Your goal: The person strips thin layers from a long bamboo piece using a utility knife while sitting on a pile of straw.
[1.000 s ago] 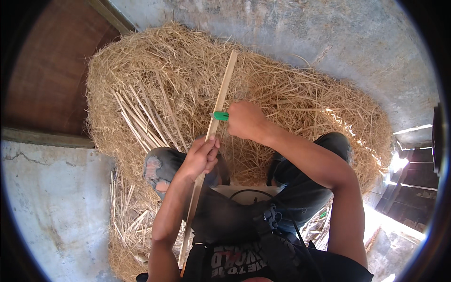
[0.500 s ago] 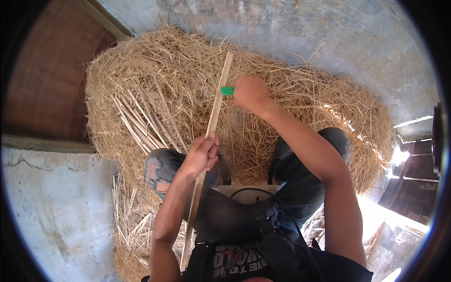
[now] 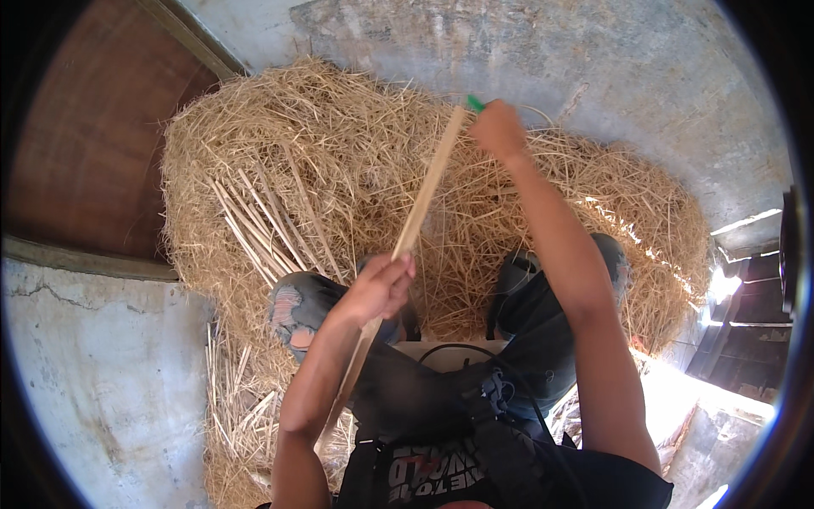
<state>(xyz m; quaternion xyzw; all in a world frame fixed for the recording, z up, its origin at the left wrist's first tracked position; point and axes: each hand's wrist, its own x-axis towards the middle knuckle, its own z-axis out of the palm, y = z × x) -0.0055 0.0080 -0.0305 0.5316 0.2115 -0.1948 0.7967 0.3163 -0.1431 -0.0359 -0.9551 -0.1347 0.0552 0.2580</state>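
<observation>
My left hand (image 3: 381, 287) is closed around the middle of a long, flat, pale strip (image 3: 432, 182), which looks like split bamboo. The strip slants from beside my left forearm up and to the right over the straw. Up near its far end, my right hand (image 3: 498, 131) is a fist around a small green tool (image 3: 475, 103). Only the tool's green end sticks out on the left, just beyond the strip's tip; the fist hides the rest, so its exact kind cannot be made out.
A deep heap of straw-like shavings (image 3: 339, 153) lies before me and around my legs. Several thin pale sticks (image 3: 254, 225) rest on it at the left. A grey wall (image 3: 593, 68) rises behind, and a brown panel (image 3: 102, 136) stands at far left. My knees frame a pale seat edge (image 3: 449, 352).
My right hand and the green tool have moved up and right along the strip to its far end. The strip has swung to the right, and my left hand has shifted slightly right and down.
</observation>
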